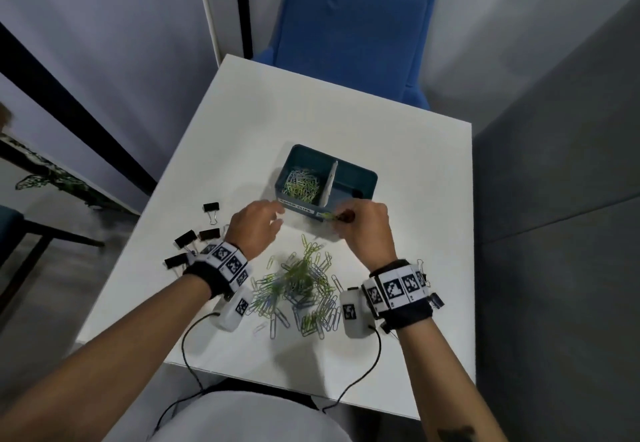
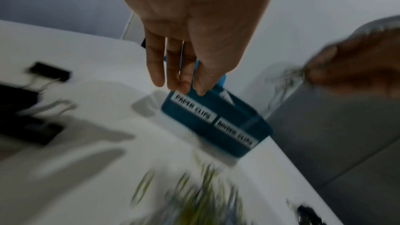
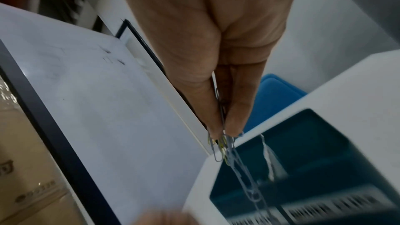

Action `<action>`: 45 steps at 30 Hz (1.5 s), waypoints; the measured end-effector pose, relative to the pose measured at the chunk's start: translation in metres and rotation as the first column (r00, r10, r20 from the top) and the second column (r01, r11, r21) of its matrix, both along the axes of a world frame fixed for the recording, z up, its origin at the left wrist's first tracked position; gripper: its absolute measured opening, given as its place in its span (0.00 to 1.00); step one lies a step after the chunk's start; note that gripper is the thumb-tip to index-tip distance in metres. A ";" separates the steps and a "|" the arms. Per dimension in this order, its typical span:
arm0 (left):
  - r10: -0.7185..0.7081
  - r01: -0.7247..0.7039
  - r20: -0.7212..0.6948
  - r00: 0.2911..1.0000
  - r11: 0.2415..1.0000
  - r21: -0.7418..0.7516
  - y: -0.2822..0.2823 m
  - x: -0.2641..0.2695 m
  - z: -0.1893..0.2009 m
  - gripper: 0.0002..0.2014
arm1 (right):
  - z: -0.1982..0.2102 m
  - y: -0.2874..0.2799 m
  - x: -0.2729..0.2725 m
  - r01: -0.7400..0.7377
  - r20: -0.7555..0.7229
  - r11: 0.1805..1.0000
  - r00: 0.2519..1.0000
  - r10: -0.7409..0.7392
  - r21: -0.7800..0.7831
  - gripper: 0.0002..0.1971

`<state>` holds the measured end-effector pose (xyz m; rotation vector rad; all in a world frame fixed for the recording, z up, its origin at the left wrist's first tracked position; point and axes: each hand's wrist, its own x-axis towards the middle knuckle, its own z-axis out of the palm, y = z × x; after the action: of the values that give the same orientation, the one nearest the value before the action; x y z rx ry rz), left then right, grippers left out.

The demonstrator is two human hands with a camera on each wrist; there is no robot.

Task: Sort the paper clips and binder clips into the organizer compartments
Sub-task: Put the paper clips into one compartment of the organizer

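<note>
A teal organizer (image 1: 360, 178) with a white divider (image 1: 330, 182) stands mid-table; its left compartment holds paper clips (image 1: 301, 183), and its front carries the labels "PAPER CLIPS" (image 2: 192, 109) and "BINDER CLIPS". My right hand (image 1: 341, 216) pinches a bunch of paper clips (image 3: 225, 145) just in front of the organizer (image 3: 314, 151), a few dangling in a chain. My left hand (image 1: 273, 218) hovers with straight fingers (image 2: 173, 74) near the organizer's (image 2: 238, 136) front left corner, holding nothing. A heap of green, blue and white paper clips (image 1: 301, 286) lies between my wrists.
Several black binder clips (image 1: 194, 237) lie at the table's left edge, seen blurred in the left wrist view (image 2: 49, 73). One more binder clip (image 1: 437, 300) sits by my right wrist. A blue chair (image 1: 349, 26) stands behind the white table (image 1: 398, 137).
</note>
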<state>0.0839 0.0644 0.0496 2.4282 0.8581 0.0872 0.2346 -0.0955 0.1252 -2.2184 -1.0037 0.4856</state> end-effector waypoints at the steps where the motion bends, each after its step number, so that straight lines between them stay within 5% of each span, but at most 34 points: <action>1: -0.002 0.001 -0.063 0.998 1.000 -0.023 -0.006 -0.012 -0.009 0.09 | 0.010 0.011 0.007 -0.009 0.015 1.000 1.000 0.009 0.020 0.04; 8: -0.104 0.066 -0.374 0.922 0.992 -0.111 -0.042 -0.074 -0.059 0.17 | 0.032 0.087 0.040 -0.003 0.052 1.000 0.999 0.003 0.009 0.04; 11: -0.110 0.079 -0.457 0.883 0.993 -0.087 -0.051 -0.083 -0.063 0.27 | 0.021 0.087 0.035 -0.036 0.108 0.995 0.993 0.046 -0.093 0.13; 15: -0.159 0.131 -0.469 0.869 0.987 -0.092 -0.062 -0.089 -0.065 0.44 | -0.031 0.056 0.003 -0.135 0.073 0.976 0.986 0.149 -0.174 0.18; 19: -0.235 0.201 -0.462 0.855 0.972 -0.123 -0.075 -0.091 -0.064 0.56 | -0.095 0.009 -0.029 -0.287 -0.020 0.859 0.951 0.308 -0.424 0.31; 24: -0.221 0.198 -0.429 0.876 0.975 -0.098 -0.086 -0.076 -0.069 0.50 | -0.138 -0.020 -0.044 -0.319 -0.082 0.740 0.937 0.339 -0.592 0.47; 29: -0.221 0.191 -0.310 0.925 0.974 -0.125 -0.090 -0.055 -0.072 0.41 | -0.141 -0.036 -0.079 -0.411 -0.096 0.777 0.903 0.419 -0.477 0.38; 34: -0.245 0.216 -0.220 0.944 0.965 -0.145 -0.082 -0.060 -0.062 0.37 | -0.136 -0.068 -0.078 -0.192 -0.054 0.923 0.981 0.185 -0.332 0.40; 41: -0.133 0.077 -0.459 0.878 0.987 -0.139 -0.059 -0.078 -0.068 0.57 | -0.141 -0.119 -0.077 -0.066 -0.188 0.859 0.982 -0.036 -0.508 0.54; 45: -0.185 0.107 -0.421 0.888 0.974 -0.202 -0.078 -0.066 -0.068 0.56 | -0.143 -0.101 -0.097 -0.042 -0.165 0.896 0.986 -0.035 -0.442 0.44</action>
<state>0.0176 -0.0133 -0.0186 2.3688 0.8222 -0.5909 0.1380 -0.1967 -0.0177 -2.5165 -0.8694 0.9719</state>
